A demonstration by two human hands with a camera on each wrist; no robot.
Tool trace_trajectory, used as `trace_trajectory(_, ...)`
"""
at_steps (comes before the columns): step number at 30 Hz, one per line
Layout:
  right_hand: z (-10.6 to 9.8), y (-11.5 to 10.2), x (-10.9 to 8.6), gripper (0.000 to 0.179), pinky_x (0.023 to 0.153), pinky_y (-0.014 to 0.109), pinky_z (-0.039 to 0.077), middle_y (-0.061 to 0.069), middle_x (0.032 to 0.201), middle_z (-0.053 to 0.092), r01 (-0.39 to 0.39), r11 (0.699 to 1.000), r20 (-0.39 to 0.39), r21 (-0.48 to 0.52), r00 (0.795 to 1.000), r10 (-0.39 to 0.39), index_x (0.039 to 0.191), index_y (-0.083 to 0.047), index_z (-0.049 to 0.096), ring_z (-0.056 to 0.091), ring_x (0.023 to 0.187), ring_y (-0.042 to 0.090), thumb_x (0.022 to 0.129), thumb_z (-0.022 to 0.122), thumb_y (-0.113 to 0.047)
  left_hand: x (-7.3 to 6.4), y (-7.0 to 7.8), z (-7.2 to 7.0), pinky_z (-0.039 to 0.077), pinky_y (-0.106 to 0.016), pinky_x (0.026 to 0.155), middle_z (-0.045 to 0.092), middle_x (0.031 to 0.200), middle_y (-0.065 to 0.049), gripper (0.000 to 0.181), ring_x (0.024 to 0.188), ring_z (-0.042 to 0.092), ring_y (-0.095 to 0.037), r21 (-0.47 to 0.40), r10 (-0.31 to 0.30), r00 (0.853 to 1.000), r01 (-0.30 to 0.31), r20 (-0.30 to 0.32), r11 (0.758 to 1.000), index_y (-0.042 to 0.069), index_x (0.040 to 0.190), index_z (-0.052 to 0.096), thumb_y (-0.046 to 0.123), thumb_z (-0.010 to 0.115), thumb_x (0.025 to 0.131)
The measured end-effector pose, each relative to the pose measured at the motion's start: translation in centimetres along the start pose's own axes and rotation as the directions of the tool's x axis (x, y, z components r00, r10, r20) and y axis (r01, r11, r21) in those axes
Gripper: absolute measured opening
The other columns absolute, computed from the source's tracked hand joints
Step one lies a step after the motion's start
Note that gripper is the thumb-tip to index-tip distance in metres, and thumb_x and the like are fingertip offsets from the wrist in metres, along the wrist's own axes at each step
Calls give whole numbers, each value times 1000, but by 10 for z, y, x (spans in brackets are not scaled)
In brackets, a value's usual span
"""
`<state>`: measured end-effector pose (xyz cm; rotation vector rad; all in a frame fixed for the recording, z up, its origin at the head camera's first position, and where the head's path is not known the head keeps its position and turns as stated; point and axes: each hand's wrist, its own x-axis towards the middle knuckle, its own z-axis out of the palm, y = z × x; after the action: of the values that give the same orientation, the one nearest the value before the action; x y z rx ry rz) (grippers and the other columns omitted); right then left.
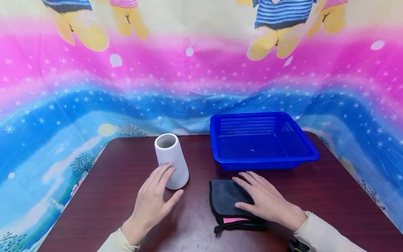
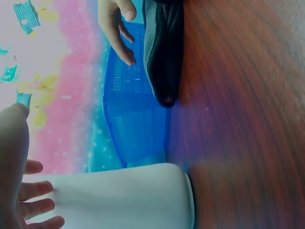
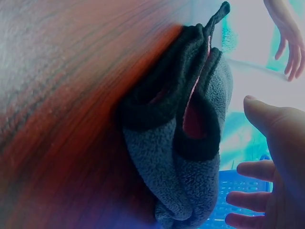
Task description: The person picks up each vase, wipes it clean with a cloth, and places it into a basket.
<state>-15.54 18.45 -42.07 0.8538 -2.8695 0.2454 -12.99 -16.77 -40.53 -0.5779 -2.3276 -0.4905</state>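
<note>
A white tapered vase (image 1: 177, 168) with an open top stands upright on the table, left of the middle. My left hand (image 1: 149, 201) is at its near left side, fingers spread and loosely bent; whether the fingertips touch it I cannot tell. To the right lies a folded grey cloth (image 1: 223, 197) with black edging and a pink layer inside. Over its right part hovers my right hand (image 1: 269, 201), fingers extended. In the right wrist view the cloth (image 3: 147, 152) shows its stacked folds and a small black loop, with the thumb and fingers apart from it.
Behind the cloth, a blue perforated plastic basket (image 1: 267, 161) sits at the back right of the dark reddish-brown table (image 1: 119, 175). A printed curtain (image 1: 189, 80) in pink and blue hangs just past the table's back edge and along both sides.
</note>
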Motion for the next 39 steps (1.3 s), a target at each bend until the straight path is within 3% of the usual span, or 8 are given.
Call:
trace_trajectory(10, 0, 0, 0, 78, 114, 56, 40, 12, 149, 53, 7, 1000, -1, -12, 1000, -7, 148, -20, 52, 47, 140, 38, 85, 70, -63, 3, -15, -3, 52, -42, 94, 64, 136, -8, 55, 125, 61, -26, -60, -46, 991, 38, -128, 997, 7, 131, 63, 31, 73, 83)
trace_trajectory(22, 2, 1, 1, 78, 113, 56, 41, 12, 148, 55, 37, 999, 7, -13, 999, -36, 148, -20, 52, 48, 139, 39, 85, 70, -62, 14, -32, -2, 57, -51, 82, 66, 129, -12, 60, 114, 64, -30, -102, -195, 966, 180, -171, 978, 8, 138, 56, 25, 75, 84)
trace_trajectory(27, 2, 0, 1, 77, 112, 56, 41, 12, 147, 55, 59, 998, 6, -19, 998, -59, 148, -19, 51, 49, 138, 39, 86, 70, -61, 22, -38, 4, 59, -49, 83, 65, 132, -11, 68, 111, 65, -30, -147, -291, 948, 272, -129, 951, 10, 145, 48, 25, 78, 85)
trace_trajectory(31, 3, 0, 1, 77, 112, 55, 42, 11, 146, 56, 69, 997, 7, -28, 998, -69, 148, -19, 51, 49, 137, 38, 86, 69, -61, 28, -40, 7, 55, -54, 86, 63, 137, -10, 72, 117, 63, -32, -180, -363, 930, 346, -67, 921, 14, 149, 42, 29, 76, 87)
trace_trajectory(39, 5, 2, 1, 76, 111, 54, 43, 12, 146, 55, 89, 996, 30, -24, 996, -89, 149, -21, 51, 50, 137, 36, 87, 68, -61, 43, -46, 8, 46, -62, 97, 53, 148, -12, 76, 135, 52, -33, -260, -424, 904, 425, 62, 867, 18, 152, 35, 39, 72, 90)
